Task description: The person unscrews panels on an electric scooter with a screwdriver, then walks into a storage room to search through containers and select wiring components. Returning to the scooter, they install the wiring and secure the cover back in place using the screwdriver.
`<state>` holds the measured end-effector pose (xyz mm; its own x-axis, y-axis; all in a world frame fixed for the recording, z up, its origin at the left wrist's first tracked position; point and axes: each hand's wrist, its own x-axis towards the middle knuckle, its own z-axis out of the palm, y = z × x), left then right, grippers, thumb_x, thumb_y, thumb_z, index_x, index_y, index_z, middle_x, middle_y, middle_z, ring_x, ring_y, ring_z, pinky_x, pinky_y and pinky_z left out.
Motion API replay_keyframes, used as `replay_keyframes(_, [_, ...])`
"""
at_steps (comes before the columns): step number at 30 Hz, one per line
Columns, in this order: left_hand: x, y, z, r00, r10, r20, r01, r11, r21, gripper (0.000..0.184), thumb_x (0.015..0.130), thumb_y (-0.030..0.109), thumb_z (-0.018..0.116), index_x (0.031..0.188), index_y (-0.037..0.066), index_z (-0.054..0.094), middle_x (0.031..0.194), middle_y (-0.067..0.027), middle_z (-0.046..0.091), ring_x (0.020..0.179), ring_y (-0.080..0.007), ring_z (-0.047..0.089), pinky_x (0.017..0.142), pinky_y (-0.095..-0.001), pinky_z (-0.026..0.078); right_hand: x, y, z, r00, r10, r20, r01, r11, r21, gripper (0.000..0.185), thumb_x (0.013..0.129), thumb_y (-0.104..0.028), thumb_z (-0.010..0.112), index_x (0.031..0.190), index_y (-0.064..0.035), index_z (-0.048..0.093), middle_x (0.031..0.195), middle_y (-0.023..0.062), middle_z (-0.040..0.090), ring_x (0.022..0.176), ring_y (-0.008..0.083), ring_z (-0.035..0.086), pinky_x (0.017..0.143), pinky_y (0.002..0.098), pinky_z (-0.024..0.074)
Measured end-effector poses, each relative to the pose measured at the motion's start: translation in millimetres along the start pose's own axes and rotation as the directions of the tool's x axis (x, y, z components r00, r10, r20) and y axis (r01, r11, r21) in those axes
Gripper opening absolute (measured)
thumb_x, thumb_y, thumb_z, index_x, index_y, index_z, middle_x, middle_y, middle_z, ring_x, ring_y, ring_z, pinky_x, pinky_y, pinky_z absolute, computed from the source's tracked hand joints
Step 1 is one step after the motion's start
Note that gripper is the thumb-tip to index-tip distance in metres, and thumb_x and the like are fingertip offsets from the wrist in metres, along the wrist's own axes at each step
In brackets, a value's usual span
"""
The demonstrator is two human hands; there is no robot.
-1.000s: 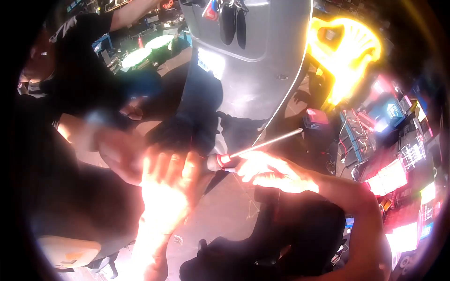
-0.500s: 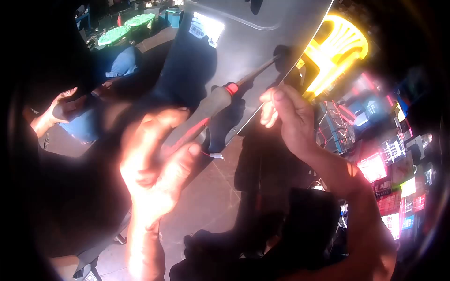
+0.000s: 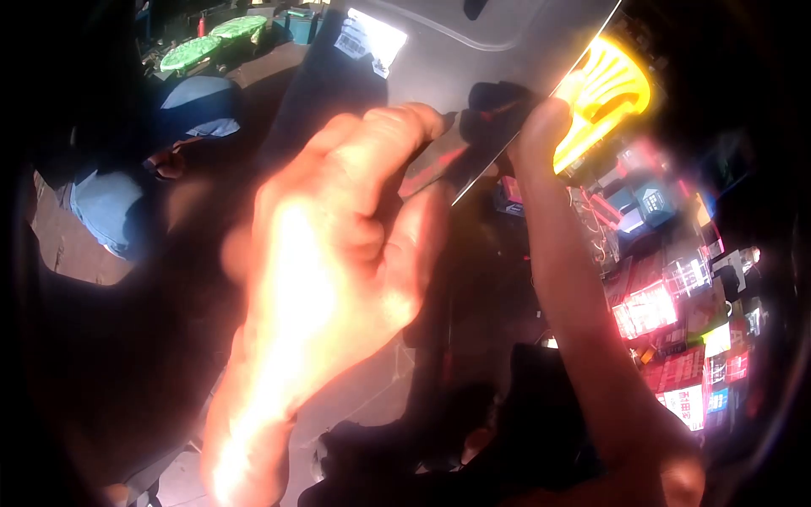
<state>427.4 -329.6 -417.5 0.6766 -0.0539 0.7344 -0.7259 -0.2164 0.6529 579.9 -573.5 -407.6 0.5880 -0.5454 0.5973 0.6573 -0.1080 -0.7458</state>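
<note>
My left hand (image 3: 338,203), brightly sunlit, is closed around a screwdriver (image 3: 435,171) with a grey and red handle. Most of the tool is covered by my fingers, and its shaft is not clearly visible. Beneath it lies a dark, smooth panel (image 3: 439,63) with a thin bright edge and a white label (image 3: 372,40). At the panel's right edge is my right hand (image 3: 543,131). Its fingers are hidden or lost in shadow, so I cannot tell whether they grip anything.
A yellow plastic chair (image 3: 612,97) stands past the panel's right edge. Boxes and packages (image 3: 676,338) crowd the right side. At the left is another person in blue trousers (image 3: 110,207). Green oval objects (image 3: 190,53) lie far back left.
My left hand has moved up and right with the screwdriver, now covering more of it. My right hand has risen to the panel's edge. The other person's raised hand no longer shows.
</note>
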Motion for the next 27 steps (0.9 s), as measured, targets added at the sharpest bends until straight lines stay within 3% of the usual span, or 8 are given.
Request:
replay_keyframes(7, [1, 13, 4, 1.0, -0.025, -0.007, 0.026, 1.0, 0.014, 0.034, 0.078, -0.008, 0.066, 0.111, -0.003, 0.064, 0.091, -0.0097, 0.065, 0.075, -0.0143, 0.063, 0.066, -0.0242, 0.05, 5, 12, -11, 1.0, -0.022, 0.021, 0.024, 0.993, -0.116, 0.064, 0.104, -0.05, 0.032, 0.135, 0.0027, 0.049, 0.127, 0.018, 0.058, 0.114, 0.03, 0.054, 0.1, 0.0356, 0.0391])
replay_keyframes(10, [12, 24, 5, 0.919, 0.394, 0.019, -0.395, 0.916, 0.072, 0.037, 0.074, -0.011, 0.068, 0.11, -0.003, 0.065, 0.084, -0.0118, 0.061, 0.073, -0.021, 0.064, 0.061, -0.0288, 0.05, 3, 9, -14, 0.999, -0.04, 0.016, 0.041, 0.991, -0.125, 0.066, 0.104, -0.05, 0.031, 0.136, 0.0047, 0.049, 0.13, 0.0194, 0.058, 0.117, 0.0311, 0.052, 0.104, 0.0363, 0.0366])
replay_keyframes(11, [12, 37, 19, 0.992, 0.116, -0.055, -0.107, 0.983, 0.148, 0.042, 0.067, -0.013, 0.07, 0.108, -0.001, 0.067, 0.081, -0.0122, 0.057, 0.07, -0.0256, 0.063, 0.054, -0.0324, 0.049, 1, 6, -11, 0.999, -0.053, 0.012, 0.054, 0.994, -0.096, 0.065, 0.104, -0.049, 0.032, 0.133, 0.0059, 0.05, 0.128, 0.0195, 0.058, 0.115, 0.0308, 0.053, 0.103, 0.0366, 0.0376])
replay_keyframes(14, [28, 52, -5, 0.916, 0.181, 0.358, -0.322, 0.865, 0.386, 0.047, 0.064, -0.014, 0.069, 0.108, 0.001, 0.068, 0.082, -0.0115, 0.056, 0.066, -0.0254, 0.061, 0.052, -0.0328, 0.047, 1, 7, -11, 0.997, -0.075, 0.005, 0.075, 0.99, -0.117, 0.064, 0.104, -0.048, 0.033, 0.129, 0.0073, 0.053, 0.125, 0.0192, 0.059, 0.112, 0.0296, 0.054, 0.101, 0.0364, 0.0393])
replay_keyframes(21, [27, 45, -2, 0.957, 0.188, 0.222, -0.234, 0.95, 0.206, 0.049, 0.062, -0.016, 0.065, 0.109, 0.002, 0.067, 0.083, -0.0115, 0.056, 0.064, -0.023, 0.061, 0.049, -0.0323, 0.045, 6, 10, -15, 0.998, -0.068, 0.002, 0.067, 0.986, -0.154, 0.06, 0.105, -0.046, 0.035, 0.121, 0.0073, 0.057, 0.117, 0.0175, 0.061, 0.106, 0.0272, 0.055, 0.097, 0.0357, 0.0409])
replay_keyframes(24, [30, 26, 1, 0.867, 0.448, 0.218, -0.497, 0.801, 0.334, 0.044, 0.065, -0.014, 0.067, 0.108, -0.002, 0.066, 0.083, -0.0122, 0.059, 0.062, -0.0207, 0.06, 0.053, -0.0299, 0.046, -1, 5, -11, 0.992, -0.128, 0.002, 0.127, 0.982, -0.141, 0.06, 0.104, -0.047, 0.036, 0.118, 0.0071, 0.059, 0.114, 0.0171, 0.061, 0.104, 0.027, 0.055, 0.096, 0.0366, 0.0411])
replay_keyframes(26, [29, -8, 19, 0.887, 0.456, -0.075, -0.457, 0.89, -0.001, 0.032, 0.074, -0.002, 0.071, 0.105, -0.005, 0.065, 0.083, -0.0082, 0.062, 0.063, -0.015, 0.056, 0.058, -0.0262, 0.045, 0, 10, -10, 0.985, -0.142, -0.094, 0.127, 0.981, -0.148, 0.059, 0.102, -0.049, 0.041, 0.115, 0.005, 0.062, 0.108, 0.0139, 0.066, 0.095, 0.0241, 0.061, 0.086, 0.0334, 0.0477])
replay_keyframes(27, [28, 15, 9, 1.0, -0.009, -0.02, 0.006, 0.991, -0.133, 0.029, 0.078, 0.005, 0.072, 0.104, -0.004, 0.064, 0.084, -0.006, 0.062, 0.065, -0.0129, 0.055, 0.06, -0.0247, 0.044, 2, 11, -9, 0.979, -0.151, -0.139, 0.129, 0.98, -0.15, 0.058, 0.101, -0.049, 0.044, 0.114, 0.004, 0.064, 0.105, 0.0124, 0.068, 0.09, 0.0226, 0.063, 0.081, 0.0318, 0.051])
